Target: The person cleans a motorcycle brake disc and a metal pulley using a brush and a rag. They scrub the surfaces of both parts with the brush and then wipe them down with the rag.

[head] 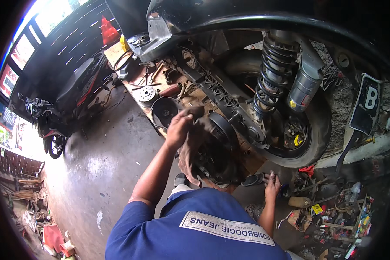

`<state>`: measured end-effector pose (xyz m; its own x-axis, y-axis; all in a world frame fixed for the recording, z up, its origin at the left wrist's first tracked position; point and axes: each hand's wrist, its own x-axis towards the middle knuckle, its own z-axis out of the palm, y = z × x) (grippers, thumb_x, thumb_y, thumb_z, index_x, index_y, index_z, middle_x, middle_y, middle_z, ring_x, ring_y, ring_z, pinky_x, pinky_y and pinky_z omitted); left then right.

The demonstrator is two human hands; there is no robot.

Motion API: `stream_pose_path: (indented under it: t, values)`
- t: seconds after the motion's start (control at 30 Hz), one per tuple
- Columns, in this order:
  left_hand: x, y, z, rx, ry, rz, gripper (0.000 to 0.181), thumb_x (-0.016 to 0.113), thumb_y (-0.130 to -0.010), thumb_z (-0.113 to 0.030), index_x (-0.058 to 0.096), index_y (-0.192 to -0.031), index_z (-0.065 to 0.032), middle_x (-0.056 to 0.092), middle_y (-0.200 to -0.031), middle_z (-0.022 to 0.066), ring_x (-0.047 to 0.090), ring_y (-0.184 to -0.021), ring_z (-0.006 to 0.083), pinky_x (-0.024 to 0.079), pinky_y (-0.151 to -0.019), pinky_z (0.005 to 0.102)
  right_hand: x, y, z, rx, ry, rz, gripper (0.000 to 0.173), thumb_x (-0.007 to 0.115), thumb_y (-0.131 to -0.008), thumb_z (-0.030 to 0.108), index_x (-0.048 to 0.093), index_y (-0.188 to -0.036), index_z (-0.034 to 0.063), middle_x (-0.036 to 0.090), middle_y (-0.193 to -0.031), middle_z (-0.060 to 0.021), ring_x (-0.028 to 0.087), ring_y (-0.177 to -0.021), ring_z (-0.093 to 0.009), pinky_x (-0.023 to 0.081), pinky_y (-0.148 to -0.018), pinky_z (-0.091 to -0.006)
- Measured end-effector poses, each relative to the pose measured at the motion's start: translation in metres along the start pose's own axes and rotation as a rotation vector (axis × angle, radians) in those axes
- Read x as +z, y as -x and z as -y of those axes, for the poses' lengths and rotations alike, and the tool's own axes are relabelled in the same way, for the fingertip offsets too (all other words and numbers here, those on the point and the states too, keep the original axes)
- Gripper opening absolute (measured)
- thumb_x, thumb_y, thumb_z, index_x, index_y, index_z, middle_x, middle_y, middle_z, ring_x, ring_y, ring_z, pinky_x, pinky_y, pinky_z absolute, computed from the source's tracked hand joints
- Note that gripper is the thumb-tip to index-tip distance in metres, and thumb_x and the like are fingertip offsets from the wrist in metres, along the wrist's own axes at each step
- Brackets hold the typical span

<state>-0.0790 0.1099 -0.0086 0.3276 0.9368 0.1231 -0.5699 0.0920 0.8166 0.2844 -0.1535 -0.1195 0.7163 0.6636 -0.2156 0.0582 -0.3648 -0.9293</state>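
Observation:
My left hand (179, 125) grips a brown rag (192, 149), which hangs down over dark engine covers. My right hand (272, 182) is off to the right, above the floor, fingers partly spread; nothing shows in it. In front of me, a scooter's belt case (224, 91) lies exposed beside a coil-spring shock absorber (275, 74) and the rear wheel (312, 152). A round black part (221, 127) is just right of the rag. Left of it lie a dark round housing (164, 112) and a silver drum-shaped part (147, 95).
Hand tools (156, 72) lie on the low work board. A black and red scooter (81, 87) is parked at the left. Bottles, cans and loose parts (331, 208) crowd the floor at the lower right. A red cone (109, 31) stands at the upper left.

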Motion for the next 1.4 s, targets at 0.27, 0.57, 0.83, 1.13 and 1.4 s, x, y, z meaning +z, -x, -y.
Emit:
stream_pose_path:
  t: [0.27,0.57,0.83,1.13,1.4]
  values:
    - [0.026,0.012,0.031,-0.060,0.167,-0.049,0.039,0.045,-0.095,-0.012,0.051,-0.131,0.0018,0.060,-0.118,0.0064,0.056,-0.106,0.0146,0.044,-0.094,0.0280,-0.036,-0.010,0.063,-0.178,-0.125,-0.249,0.049,0.046,-0.100,0.046,0.062,-0.110,0.0011,0.067,-0.097,-0.0085,0.064,-0.085,-0.017,0.046,-0.077,-0.0308]
    - [0.011,0.012,0.038,-0.114,0.228,-0.052,0.035,0.048,-0.093,-0.014,0.056,-0.124,0.0023,0.063,-0.111,0.0075,0.060,-0.099,0.0155,0.046,-0.091,0.0292,-0.044,-0.029,0.207,-0.990,0.089,-0.573,0.047,0.059,-0.096,0.031,0.053,-0.122,-0.0072,0.061,-0.113,-0.0192,0.059,-0.103,-0.026,0.045,-0.092,-0.0358]
    - [-0.034,0.015,0.083,-0.181,0.265,-0.166,0.033,0.050,-0.090,-0.018,0.058,-0.116,0.0004,0.063,-0.108,0.0091,0.059,-0.101,0.0215,0.045,-0.094,0.0377,-0.014,-0.035,0.273,-0.971,0.464,-0.447,0.082,0.069,-0.081,0.051,0.044,-0.133,-0.0064,0.056,-0.127,-0.0266,0.056,-0.114,-0.039,0.041,-0.097,-0.0410]
    - [0.020,0.024,0.049,-0.254,0.705,-0.018,0.049,0.050,-0.088,-0.026,0.050,-0.131,-0.0032,0.059,-0.123,0.0153,0.056,-0.114,0.0309,0.042,-0.102,0.0490,-0.006,-0.061,0.065,-0.554,0.330,-0.748,0.084,0.046,-0.091,0.061,0.043,-0.119,-0.0179,0.053,-0.106,-0.0416,0.055,-0.098,-0.053,0.042,-0.086,-0.0522]
    - [0.001,0.029,0.081,-0.390,0.712,-0.156,0.053,0.055,-0.085,-0.032,0.052,-0.132,-0.0061,0.059,-0.126,0.0157,0.057,-0.115,0.0351,0.041,-0.102,0.0512,0.017,-0.053,0.055,-0.348,-0.161,-0.617,0.088,0.059,-0.089,0.051,0.024,-0.144,-0.0088,0.029,-0.149,-0.0274,0.037,-0.135,-0.032,0.030,-0.111,-0.0404]
